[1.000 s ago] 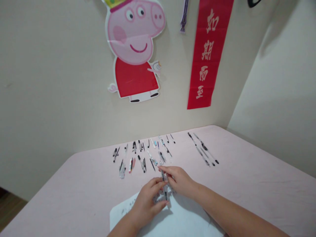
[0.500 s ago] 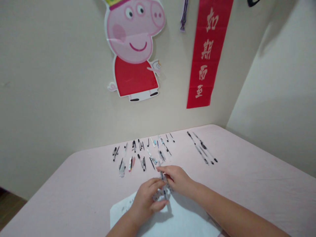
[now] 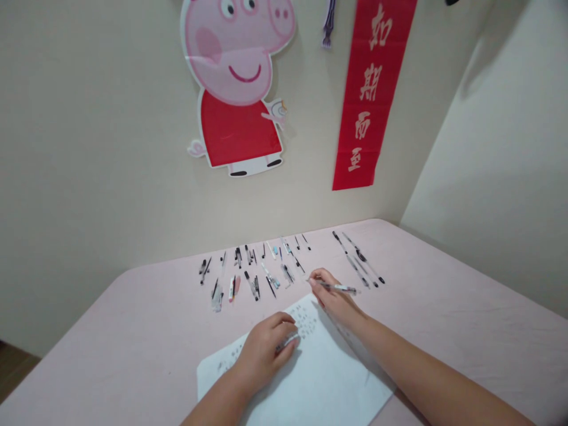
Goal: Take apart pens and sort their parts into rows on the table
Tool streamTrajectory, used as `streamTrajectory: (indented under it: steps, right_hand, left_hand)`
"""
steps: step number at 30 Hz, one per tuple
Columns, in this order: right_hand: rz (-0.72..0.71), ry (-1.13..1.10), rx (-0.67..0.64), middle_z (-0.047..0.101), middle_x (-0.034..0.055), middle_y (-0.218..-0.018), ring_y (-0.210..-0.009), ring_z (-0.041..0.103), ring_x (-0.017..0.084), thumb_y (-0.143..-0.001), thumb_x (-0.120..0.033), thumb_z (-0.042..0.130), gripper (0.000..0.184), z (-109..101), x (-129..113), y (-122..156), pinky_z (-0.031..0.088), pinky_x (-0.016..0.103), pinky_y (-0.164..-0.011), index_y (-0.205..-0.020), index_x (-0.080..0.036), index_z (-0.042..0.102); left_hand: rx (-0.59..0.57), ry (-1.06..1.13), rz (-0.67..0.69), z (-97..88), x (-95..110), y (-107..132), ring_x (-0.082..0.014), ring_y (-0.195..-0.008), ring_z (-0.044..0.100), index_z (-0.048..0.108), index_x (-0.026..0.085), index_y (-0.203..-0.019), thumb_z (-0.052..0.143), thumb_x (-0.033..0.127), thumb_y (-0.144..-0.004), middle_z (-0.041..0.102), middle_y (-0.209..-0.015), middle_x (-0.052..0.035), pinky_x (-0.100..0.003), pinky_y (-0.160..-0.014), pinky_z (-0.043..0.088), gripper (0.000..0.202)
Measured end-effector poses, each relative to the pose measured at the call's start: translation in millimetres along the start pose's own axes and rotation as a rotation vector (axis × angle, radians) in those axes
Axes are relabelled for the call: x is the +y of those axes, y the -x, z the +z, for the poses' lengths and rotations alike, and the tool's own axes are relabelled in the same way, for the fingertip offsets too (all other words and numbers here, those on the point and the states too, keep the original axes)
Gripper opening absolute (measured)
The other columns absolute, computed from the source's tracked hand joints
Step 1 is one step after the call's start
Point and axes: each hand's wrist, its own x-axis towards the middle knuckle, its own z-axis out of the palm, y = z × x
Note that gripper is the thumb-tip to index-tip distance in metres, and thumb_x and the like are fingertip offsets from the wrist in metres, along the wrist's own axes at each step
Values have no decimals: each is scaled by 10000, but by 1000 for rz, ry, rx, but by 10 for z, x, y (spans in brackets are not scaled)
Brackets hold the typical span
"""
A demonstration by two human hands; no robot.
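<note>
Over the white sheet [image 3: 328, 367], my left hand [image 3: 266, 346] is closed, its thumb and fingers pinching a short clear-grey piece [image 3: 288, 341] that looks like a pen part. Grey marks show on the sheet beside its fingertips. My right hand [image 3: 331, 299], up at the sheet's far corner, grips a slim pen [image 3: 341, 288] with a clear barrel. The pen's one end sticks out to the right across the hand. Just beyond, on the left, lie rows of taken-apart pens; the nearest is a clear pen group [image 3: 287, 274].
Pen parts [image 3: 251, 286] are spread in two rows along the back of the pink tabletop [image 3: 146, 331]. Several long pens [image 3: 361, 257] lie at the back right. Behind stands a wall with a pig cutout [image 3: 239, 133] and a red banner [image 3: 366, 100].
My hands have parted. My right hand has moved away up and to the right with the pen; my left hand stays over the sheet with the small piece. The view has shifted slightly.
</note>
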Motion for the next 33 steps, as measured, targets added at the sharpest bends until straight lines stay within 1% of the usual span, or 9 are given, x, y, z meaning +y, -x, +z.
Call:
streamTrajectory:
  steps: [3,6,8,10,12,14,17,23,33]
  right_hand:
    - [120,-140,-113,400,-83,-523,-454,383,98,-861,-582,410,405,19,18,97,312,212,-451,-922,-196,512]
    - [168,-173,-206,475,-49,-549,-480,442,99,-831,-633,420,477,86,7,204,361,223,-479,-839,-174,547]
    - [197,-158,-279,516,-28,-573,-501,471,103,-818,-617,455,458,142,-11,270,380,226,-491,-813,-170,556]
    - [225,-107,-319,529,-23,-587,-516,476,102,-803,-521,531,346,199,-19,323,376,216,-491,-788,-176,558]
    - [219,-23,-324,521,-29,-595,-535,468,97,-772,-356,588,176,251,-4,362,365,205,-498,-750,-184,560]
    - [171,69,-318,503,-39,-599,-544,450,93,-733,-209,575,28,294,33,389,352,200,-504,-724,-189,559]
    - [88,178,-301,476,-46,-587,-534,425,95,-684,-105,522,89,338,96,424,328,207,-496,-697,-190,548]
    - [-91,381,-252,526,-17,-586,-553,477,126,-639,-72,498,132,365,129,490,366,242,-530,-630,-198,537]
    - [-17,412,-275,549,-17,-587,-544,507,134,-675,-122,520,107,348,129,458,388,252,-525,-651,-205,582]
  left_hand:
    - [-25,-42,-37,9,-7,-19,-179,-874,593,625,202,-936,465,38,-740,624,-978,-69,-291,-788,484,302]
    - [-3,-72,-84,35,-51,-22,-192,-852,577,634,187,-894,443,-4,-669,617,-939,-71,-307,-768,471,352]
    - [9,-66,-109,46,-79,-23,-197,-856,570,644,185,-868,442,-2,-664,612,-921,-70,-313,-774,463,343]
    - [13,-41,-130,47,-92,-27,-197,-865,566,657,185,-859,438,-1,-666,608,-913,-67,-314,-785,457,347]
    - [6,-21,-148,40,-90,-34,-195,-870,564,671,188,-860,433,-2,-669,606,-913,-64,-313,-791,453,359]
    - [-12,-12,-160,33,-80,-42,-195,-871,562,683,193,-863,434,-2,-672,608,-905,-61,-314,-792,449,370]
    - [-34,-8,-168,34,-75,-44,-196,-873,556,691,199,-874,436,-4,-678,610,-888,-55,-317,-795,444,380]
    - [-28,9,-160,58,-108,-27,-195,-884,551,694,203,-895,436,-17,-672,610,-909,-55,-319,-807,444,406]
    - [-11,22,-156,69,-140,-11,-190,-887,557,696,213,-903,458,3,-698,611,-901,-50,-306,-805,446,377]
